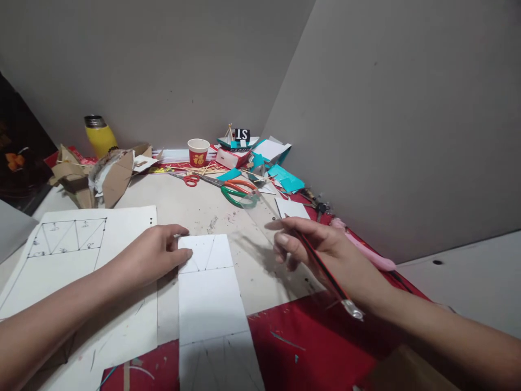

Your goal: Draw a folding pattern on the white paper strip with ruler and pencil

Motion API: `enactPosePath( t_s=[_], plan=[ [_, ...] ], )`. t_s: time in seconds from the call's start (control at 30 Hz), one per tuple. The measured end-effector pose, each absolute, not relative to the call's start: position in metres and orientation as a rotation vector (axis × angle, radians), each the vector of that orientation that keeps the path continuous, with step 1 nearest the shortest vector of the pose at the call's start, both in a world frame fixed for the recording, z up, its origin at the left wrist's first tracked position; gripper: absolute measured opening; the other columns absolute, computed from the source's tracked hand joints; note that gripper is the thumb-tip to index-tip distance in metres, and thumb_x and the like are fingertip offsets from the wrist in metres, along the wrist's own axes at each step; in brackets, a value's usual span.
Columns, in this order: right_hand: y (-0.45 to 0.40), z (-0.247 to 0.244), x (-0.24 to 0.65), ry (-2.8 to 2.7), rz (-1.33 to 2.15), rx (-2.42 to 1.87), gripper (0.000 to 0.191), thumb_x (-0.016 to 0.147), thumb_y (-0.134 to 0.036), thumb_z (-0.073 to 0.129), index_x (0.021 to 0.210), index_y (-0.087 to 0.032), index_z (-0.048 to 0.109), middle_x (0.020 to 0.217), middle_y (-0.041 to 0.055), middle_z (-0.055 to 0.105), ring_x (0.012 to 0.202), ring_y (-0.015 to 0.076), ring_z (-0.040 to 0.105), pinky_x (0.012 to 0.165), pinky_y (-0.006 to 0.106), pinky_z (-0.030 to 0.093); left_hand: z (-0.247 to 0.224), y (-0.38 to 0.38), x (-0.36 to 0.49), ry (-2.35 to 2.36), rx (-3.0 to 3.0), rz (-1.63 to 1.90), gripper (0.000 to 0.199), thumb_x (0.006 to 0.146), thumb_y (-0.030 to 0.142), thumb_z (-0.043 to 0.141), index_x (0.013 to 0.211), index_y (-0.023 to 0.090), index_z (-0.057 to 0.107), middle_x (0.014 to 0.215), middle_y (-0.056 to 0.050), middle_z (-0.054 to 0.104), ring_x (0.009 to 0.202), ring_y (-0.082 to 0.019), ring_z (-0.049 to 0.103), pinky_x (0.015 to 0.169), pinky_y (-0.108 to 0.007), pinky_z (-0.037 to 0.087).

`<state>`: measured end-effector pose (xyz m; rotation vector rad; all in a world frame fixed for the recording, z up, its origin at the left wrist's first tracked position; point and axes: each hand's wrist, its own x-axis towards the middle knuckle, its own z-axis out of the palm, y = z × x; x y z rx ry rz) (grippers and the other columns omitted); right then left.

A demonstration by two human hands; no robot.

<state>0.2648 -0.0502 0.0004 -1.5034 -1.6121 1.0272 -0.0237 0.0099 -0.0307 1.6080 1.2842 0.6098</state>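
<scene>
My left hand point(157, 251) rests its thumb on the upper left corner of a white paper strip point(211, 304) with pencil lines, its index finger stretched out just beyond the edge. The thumb and index finger are apart. To its left lies a larger white sheet point(126, 320) with a ruled row of triangles. Off to the right, above the table, my right hand point(321, 250) is closed around a red and black pencil point(323, 266). A clear ruler point(257, 210), blurred and partly hidden, also sticks out of that hand.
Red scissors point(192, 180) and larger green and orange scissors point(238, 190) lie ahead, near a paper cup point(198, 153). A yellow bottle point(100, 136) stands behind cut cardboard point(116, 182). Blue paper scraps point(287, 178) line the right wall. Red sheeting point(293, 347) covers the near table.
</scene>
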Motion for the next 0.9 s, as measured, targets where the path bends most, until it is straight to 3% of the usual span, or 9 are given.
enactPosePath(
  t_s=[0.07,0.2,0.23,0.27,0.37,0.53,0.63,0.77,0.9],
  plan=[
    [-0.047,-0.002,0.263,-1.687,0.953,-1.493,0.043,0.092,-0.048,0.060,0.120,-0.016,0.066,0.065,-0.0003,0.060,0.054,0.0141,0.054,0.052,0.027,0.048,-0.029,0.001,-0.022,1.358,1.777,0.678,0.010,0.069,0.027,0.079,0.076,0.023,0.072,0.055,0.000,0.056,0.051,-0.016,0.046,0.052,-0.029,0.031],
    [-0.036,-0.005,0.259,-1.832,0.786,-1.431,0.046,0.093,-0.043,0.059,0.130,-0.016,0.065,0.065,-0.0020,0.054,0.056,0.0141,0.049,0.053,0.028,0.044,-0.037,-0.036,-0.007,1.340,2.027,0.663,0.012,0.068,0.028,0.077,0.061,0.024,0.067,0.067,-0.009,0.062,0.071,-0.029,0.058,0.073,-0.042,0.044],
    [-0.033,-0.005,0.258,-1.867,0.755,-1.411,0.046,0.092,-0.043,0.061,0.130,-0.017,0.066,0.066,-0.0019,0.054,0.058,0.0143,0.049,0.054,0.028,0.044,-0.042,-0.046,-0.003,1.318,2.059,0.626,0.005,0.069,0.028,0.075,0.069,0.024,0.073,0.077,-0.013,0.069,0.083,-0.036,0.063,0.080,-0.048,0.046],
    [-0.029,-0.004,0.256,-1.905,0.735,-1.386,0.047,0.091,-0.043,0.063,0.130,-0.017,0.067,0.067,-0.0019,0.054,0.059,0.0144,0.050,0.056,0.027,0.044,-0.048,-0.056,0.002,1.308,2.113,0.590,0.016,0.070,0.027,0.072,0.084,0.022,0.078,0.094,-0.020,0.074,0.099,-0.045,0.063,0.088,-0.057,0.044],
    [-0.017,-0.001,0.252,-2.039,0.684,-1.289,0.048,0.091,-0.043,0.065,0.130,-0.016,0.066,0.066,-0.0026,0.055,0.061,0.0146,0.053,0.059,0.027,0.047,-0.068,-0.075,0.009,1.243,2.416,0.146,0.056,0.084,0.031,0.059,0.135,0.009,0.064,0.143,-0.034,0.053,0.134,-0.061,0.043,0.094,-0.073,0.041],
    [0.003,-0.010,0.244,-2.360,0.501,-1.042,0.046,0.099,-0.039,0.056,0.139,-0.017,0.058,0.090,0.0057,0.074,0.074,0.0171,0.065,0.072,0.029,0.054,-0.097,-0.079,-0.003,1.139,2.661,0.121,0.068,0.093,0.043,0.054,0.154,0.017,0.042,0.150,-0.028,0.046,0.136,-0.055,0.044,0.092,-0.066,0.049],
    [0.012,-0.022,0.237,-2.575,0.364,-0.887,0.046,0.104,-0.035,0.047,0.142,-0.011,0.053,0.108,0.0146,0.075,0.093,0.0227,0.070,0.083,0.035,0.055,-0.101,-0.079,-0.007,1.077,2.881,0.211,0.067,0.094,0.050,0.052,0.151,0.015,0.047,0.140,-0.030,0.055,0.127,-0.052,0.056,0.086,-0.059,0.055],
    [0.020,-0.032,0.228,-2.759,0.162,-0.849,0.041,0.104,-0.034,0.045,0.133,-0.010,0.059,0.087,0.0122,0.072,0.078,0.0236,0.065,0.069,0.035,0.053,-0.083,-0.081,0.002,1.305,3.083,0.263,0.052,0.096,0.052,0.054,0.130,0.015,0.069,0.127,-0.022,0.068,0.116,-0.041,0.068,0.085,-0.045,0.058],
    [0.027,-0.032,0.224,-2.802,0.047,-0.833,0.039,0.104,-0.032,0.040,0.127,-0.008,0.061,0.084,0.0128,0.069,0.074,0.0245,0.062,0.064,0.035,0.051,-0.062,-0.082,0.009,1.272,3.177,0.129,0.049,0.097,0.053,0.053,0.121,0.016,0.074,0.119,-0.018,0.073,0.108,-0.037,0.072,0.080,-0.040,0.061]
  ],
)
